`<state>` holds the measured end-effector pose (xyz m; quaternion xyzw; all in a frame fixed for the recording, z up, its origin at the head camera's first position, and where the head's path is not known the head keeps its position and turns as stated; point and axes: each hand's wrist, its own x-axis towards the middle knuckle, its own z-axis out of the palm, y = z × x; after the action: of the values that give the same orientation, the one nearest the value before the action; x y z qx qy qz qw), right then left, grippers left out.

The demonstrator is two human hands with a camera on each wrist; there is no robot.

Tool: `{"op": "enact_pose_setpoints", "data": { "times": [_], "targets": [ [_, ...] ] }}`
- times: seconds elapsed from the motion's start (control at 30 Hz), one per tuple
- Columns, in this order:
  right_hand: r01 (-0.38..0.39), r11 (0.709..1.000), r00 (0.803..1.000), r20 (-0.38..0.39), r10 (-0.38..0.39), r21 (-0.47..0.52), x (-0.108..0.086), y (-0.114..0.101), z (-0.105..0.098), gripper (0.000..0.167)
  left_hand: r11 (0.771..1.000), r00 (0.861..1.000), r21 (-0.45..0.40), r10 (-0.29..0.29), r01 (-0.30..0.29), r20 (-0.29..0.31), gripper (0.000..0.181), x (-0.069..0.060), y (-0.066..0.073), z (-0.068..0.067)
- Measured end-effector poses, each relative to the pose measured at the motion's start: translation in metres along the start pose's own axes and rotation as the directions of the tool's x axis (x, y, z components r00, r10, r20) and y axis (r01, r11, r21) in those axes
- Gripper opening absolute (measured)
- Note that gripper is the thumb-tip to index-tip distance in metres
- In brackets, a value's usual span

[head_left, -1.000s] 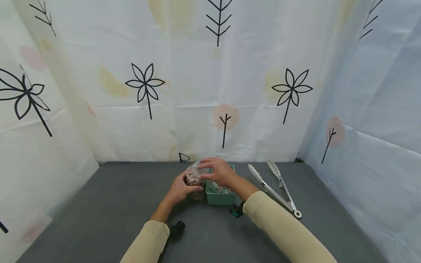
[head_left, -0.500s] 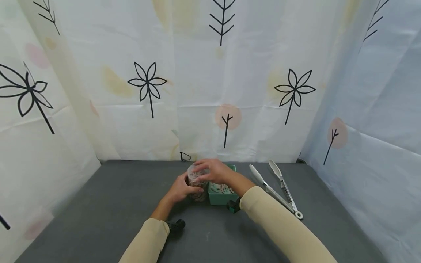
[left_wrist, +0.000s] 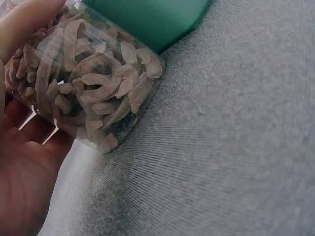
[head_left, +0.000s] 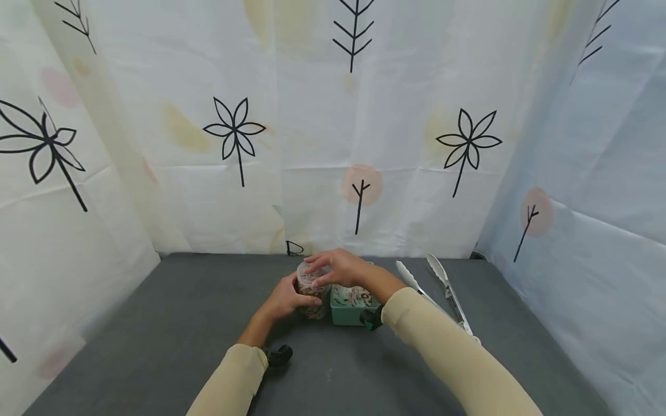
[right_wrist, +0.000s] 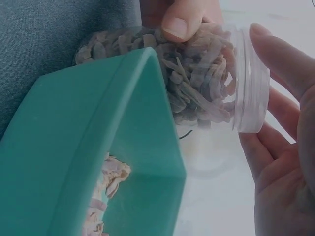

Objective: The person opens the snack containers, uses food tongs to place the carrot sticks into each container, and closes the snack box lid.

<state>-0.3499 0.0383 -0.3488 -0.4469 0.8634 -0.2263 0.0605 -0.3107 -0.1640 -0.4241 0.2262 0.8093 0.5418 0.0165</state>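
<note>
A clear plastic jar (head_left: 314,312) filled with brownish dried strips stands upright on the grey table, left of the green box (head_left: 346,316). My left hand (head_left: 285,298) grips the jar's side, with the thumb across its front. Over the jar's mouth, the right hand (head_left: 344,269) holds the clear screw lid (right_wrist: 253,93) between thumb and fingers. In the right wrist view the lid sits on the jar's neck. Whether it is fully tightened I cannot tell. Similar pale strips (right_wrist: 101,206) lie inside the open box.
Metal tongs (head_left: 451,294) lie spread on the table to the right, partly behind the right sleeve. A patterned white curtain (head_left: 312,127) encloses the back and sides of the grey tabletop (head_left: 218,300).
The head view has shifted slightly. My right fingers have moved a little over the lid, which looks flatter on the jar than a second ago. The left hand keeps its grip.
</note>
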Motion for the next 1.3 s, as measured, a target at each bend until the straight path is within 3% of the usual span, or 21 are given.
{"op": "enact_pose_setpoints", "data": {
  "times": [0.37,0.67,0.9,1.0,1.13,1.3],
  "targets": [
    [-0.084,0.992,0.996,-0.043,0.080,-0.093,0.000,-0.007,0.005,0.039,0.999,0.996,0.032,0.029,-0.027,-0.085,0.060,-0.001,0.000,0.006],
    [-0.148,0.987,0.976,-0.174,0.134,-0.067,-0.001,-0.016,0.019,0.037,1.000,0.997,0.003,0.013,-0.013,-0.081,0.064,-0.002,0.001,0.007],
    [-0.150,0.988,0.959,-0.247,0.139,-0.026,-0.003,-0.017,0.027,0.039,0.999,0.995,0.042,0.004,0.000,-0.096,0.068,0.010,-0.028,0.008],
    [-0.144,0.990,0.967,-0.215,0.137,-0.014,-0.003,-0.016,0.023,0.042,0.998,0.997,0.061,0.008,-0.003,-0.083,0.067,0.012,-0.035,0.007],
    [-0.139,0.990,0.985,-0.104,0.136,-0.027,0.000,-0.011,0.014,0.050,0.998,0.999,0.054,0.017,-0.016,-0.032,0.064,0.012,-0.036,0.005],
    [-0.066,0.993,0.997,0.027,0.069,-0.102,0.006,-0.007,0.001,0.060,1.000,1.000,0.013,0.022,-0.022,0.017,0.062,0.013,-0.035,0.002]
  ]
}}
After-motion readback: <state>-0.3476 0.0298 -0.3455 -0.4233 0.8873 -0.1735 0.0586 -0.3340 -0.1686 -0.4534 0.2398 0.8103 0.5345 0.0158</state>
